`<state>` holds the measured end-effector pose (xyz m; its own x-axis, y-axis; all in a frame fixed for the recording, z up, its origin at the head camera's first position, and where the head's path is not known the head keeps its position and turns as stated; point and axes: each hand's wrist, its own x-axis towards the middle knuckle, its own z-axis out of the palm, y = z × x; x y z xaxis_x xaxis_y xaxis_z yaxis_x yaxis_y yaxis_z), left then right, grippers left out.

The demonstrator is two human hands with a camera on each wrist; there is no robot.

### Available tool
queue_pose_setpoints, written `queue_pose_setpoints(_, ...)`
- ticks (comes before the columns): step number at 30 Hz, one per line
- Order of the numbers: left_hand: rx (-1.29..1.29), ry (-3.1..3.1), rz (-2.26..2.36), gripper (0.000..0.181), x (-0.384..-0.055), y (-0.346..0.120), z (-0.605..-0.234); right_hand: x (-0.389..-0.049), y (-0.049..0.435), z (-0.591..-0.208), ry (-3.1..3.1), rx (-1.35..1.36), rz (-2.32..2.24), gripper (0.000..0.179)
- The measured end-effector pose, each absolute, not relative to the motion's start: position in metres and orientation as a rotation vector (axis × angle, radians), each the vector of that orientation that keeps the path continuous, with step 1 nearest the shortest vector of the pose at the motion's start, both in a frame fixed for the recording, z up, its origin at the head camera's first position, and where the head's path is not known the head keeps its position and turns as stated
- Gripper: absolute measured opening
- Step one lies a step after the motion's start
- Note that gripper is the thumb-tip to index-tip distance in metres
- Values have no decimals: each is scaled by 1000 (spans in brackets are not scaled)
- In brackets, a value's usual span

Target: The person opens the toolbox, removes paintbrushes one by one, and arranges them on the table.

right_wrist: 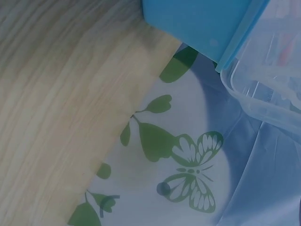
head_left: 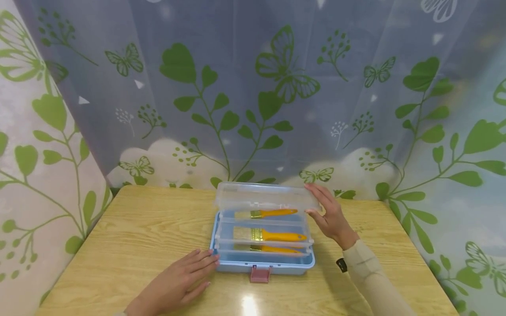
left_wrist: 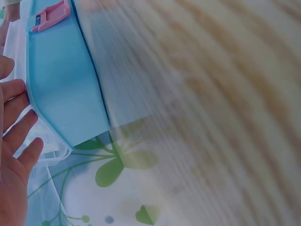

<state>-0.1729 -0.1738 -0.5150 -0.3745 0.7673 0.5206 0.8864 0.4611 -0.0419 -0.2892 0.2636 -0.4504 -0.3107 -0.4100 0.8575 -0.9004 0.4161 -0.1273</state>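
- The left hand (head_left: 178, 278) lies palm down with relaxed, nearly straight fingers, their tips touching the near left corner of a light-blue, rectangular plastic box (head_left: 233, 267).
- The right hand (head_left: 332, 217) has its fingers extended and its thumb held apart, touching the right end of a clear, oblong plastic lid (head_left: 261, 195).
- That lid stands raised at the far side of the box, reaching leftward from the right hand.
- The box sits on the tabletop (head_left: 150, 228), a pale yellow wood-grain surface, between the two hands.
- Clear plastic compartment trays (head_left: 225, 235) rise in tiers inside it, to the left of the right hand.
- A narrow paintbrush with an orange handle (head_left: 278, 212) lies in the rear tray, its handle towards the right hand.
- A wide paintbrush with pale bristles, a gold metal band and an orange handle (head_left: 282, 237) lies nearer the person, pointing the same way.
- A third orange-handled brush (head_left: 280, 250) shows partly through the plastic; I cannot tell which level holds it.
- A dusty-pink plastic latch (head_left: 260, 275) hangs unfastened at the box's front, right of the left hand.
- Beyond both hands hangs a blue-grey curtain printed with green leaves and butterflies (head_left: 237, 131).
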Motion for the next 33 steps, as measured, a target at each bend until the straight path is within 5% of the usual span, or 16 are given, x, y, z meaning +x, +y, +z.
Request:
queue_pose_setpoints(25,-1357,-2384,-93,82,-162,-180,-520,-312,246,-439,-1941,876,1071,76)
queue_pose_setpoints(33,-1380,-2369,-135,82,-162,-181,-521,-295,238,-416,-2123,751,1273,44)
